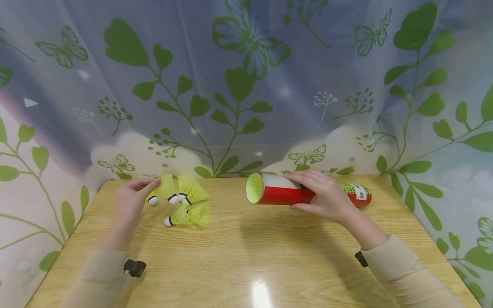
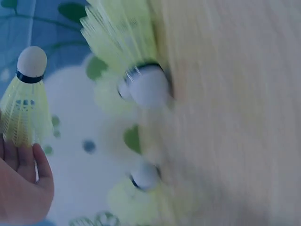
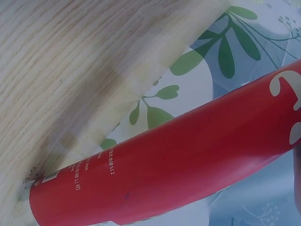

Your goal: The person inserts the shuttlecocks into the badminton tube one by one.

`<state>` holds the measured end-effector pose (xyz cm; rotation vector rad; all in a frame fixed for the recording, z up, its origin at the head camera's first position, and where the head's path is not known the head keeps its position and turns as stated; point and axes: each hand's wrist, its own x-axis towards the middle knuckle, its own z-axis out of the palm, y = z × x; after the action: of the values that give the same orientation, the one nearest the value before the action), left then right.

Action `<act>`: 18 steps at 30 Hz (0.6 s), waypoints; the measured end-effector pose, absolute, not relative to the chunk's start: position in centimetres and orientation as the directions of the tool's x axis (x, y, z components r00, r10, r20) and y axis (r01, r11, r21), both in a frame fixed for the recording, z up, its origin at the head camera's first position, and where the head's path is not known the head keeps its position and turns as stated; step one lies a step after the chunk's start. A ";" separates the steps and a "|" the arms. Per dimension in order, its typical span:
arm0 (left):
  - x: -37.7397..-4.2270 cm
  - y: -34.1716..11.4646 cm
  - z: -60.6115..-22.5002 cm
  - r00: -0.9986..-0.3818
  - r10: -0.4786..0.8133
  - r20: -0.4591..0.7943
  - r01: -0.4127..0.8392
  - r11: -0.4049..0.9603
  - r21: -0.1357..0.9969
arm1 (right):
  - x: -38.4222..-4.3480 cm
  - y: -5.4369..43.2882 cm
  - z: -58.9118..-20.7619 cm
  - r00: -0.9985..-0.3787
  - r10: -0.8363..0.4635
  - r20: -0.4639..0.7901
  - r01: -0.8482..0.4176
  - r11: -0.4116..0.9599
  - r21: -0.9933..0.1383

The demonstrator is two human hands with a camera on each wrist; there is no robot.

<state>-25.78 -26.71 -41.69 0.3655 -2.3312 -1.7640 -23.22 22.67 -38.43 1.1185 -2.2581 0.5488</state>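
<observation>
My left hand [image 1: 135, 196] pinches a yellow shuttlecock [image 1: 167, 186] by the edge of its skirt, its white cork pointing down. The left wrist view shows this shuttlecock [image 2: 29, 101] at the fingertips. More yellow shuttlecocks lie close by, including one [image 1: 152, 200] beside the fingers and one [image 1: 192, 189] just to the right. Nearer the front, two overlap, one with its cork [image 1: 167, 221] to the left. My right hand [image 1: 327, 194] grips a red shuttlecock tube [image 1: 283, 195] around its middle. The tube's open end faces left, tilted up; its right end sits low at the table.
The wooden table [image 1: 231, 252] has its back edge against a curtain [image 1: 246, 128] printed with leaves and butterflies. Further printed fabric hangs on both sides. In the right wrist view, the tube's lower end meets the tabletop [image 3: 70, 61].
</observation>
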 end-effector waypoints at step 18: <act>-25.4 -17.3 -37.0 -0.972 -0.230 0.037 0.023 0.064 0.998 | -23.3 22.7 -38.4 -0.501 -0.583 0.640 -0.809 0.578 -0.108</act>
<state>-25.39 -17.35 -37.03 0.2127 -2.1474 -2.0194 -23.34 22.69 -38.41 1.1068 -2.2586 0.5400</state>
